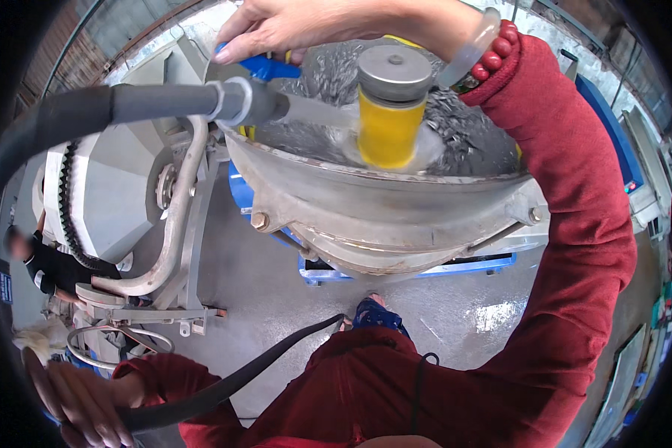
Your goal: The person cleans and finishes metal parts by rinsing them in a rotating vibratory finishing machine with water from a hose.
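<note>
My right hand (265,26) reaches across the far side and grips the blue lever (269,67) of a metal valve (250,101) on a thick black hose (89,110). Water (321,112) streams from the valve's outlet to the right, against the yellow column (390,131) with a grey metal cap (396,71). The column stands in the middle of a round metal tub (381,198) full of small, shiny grey pieces that I cannot identify. At the lower left, my left hand (82,403) is closed round a lower stretch of the hose; part of its grip is hidden.
Left of the tub stands a faceted, light-coloured drum machine (119,187) with a bent pipe frame (175,224). A person in dark clothes (63,261) is beyond it. Blue base bars (440,267) lie under the tub, above a wet grey floor (455,306).
</note>
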`<action>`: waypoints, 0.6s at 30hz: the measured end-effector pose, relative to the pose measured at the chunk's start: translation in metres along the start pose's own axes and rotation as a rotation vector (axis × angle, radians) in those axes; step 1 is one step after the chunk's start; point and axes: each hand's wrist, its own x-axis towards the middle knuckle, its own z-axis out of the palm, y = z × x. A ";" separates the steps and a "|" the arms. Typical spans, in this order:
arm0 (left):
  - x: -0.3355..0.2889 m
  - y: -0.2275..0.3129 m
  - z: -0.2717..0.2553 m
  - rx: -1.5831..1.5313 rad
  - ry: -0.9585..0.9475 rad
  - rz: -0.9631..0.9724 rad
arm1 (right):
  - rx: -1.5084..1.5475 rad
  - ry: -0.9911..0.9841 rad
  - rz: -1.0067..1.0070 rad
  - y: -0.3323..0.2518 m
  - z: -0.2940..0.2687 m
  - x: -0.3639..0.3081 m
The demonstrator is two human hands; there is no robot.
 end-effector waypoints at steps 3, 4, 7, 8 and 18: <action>0.014 -0.002 -0.010 -0.055 -0.057 0.000 | 0.018 -0.004 -0.009 0.015 -0.006 0.007; 0.004 0.003 -0.019 -0.107 -0.061 0.056 | 0.023 -0.003 -0.015 0.018 -0.007 0.010; -0.009 0.004 -0.017 0.002 0.099 0.272 | 0.025 -0.004 -0.044 0.026 -0.014 0.016; -0.011 0.006 -0.016 0.056 0.155 0.314 | 0.035 -0.014 -0.065 0.031 -0.011 0.022; 0.056 -0.026 -0.004 0.125 0.086 -0.019 | 0.084 -0.052 -0.197 0.045 -0.016 0.024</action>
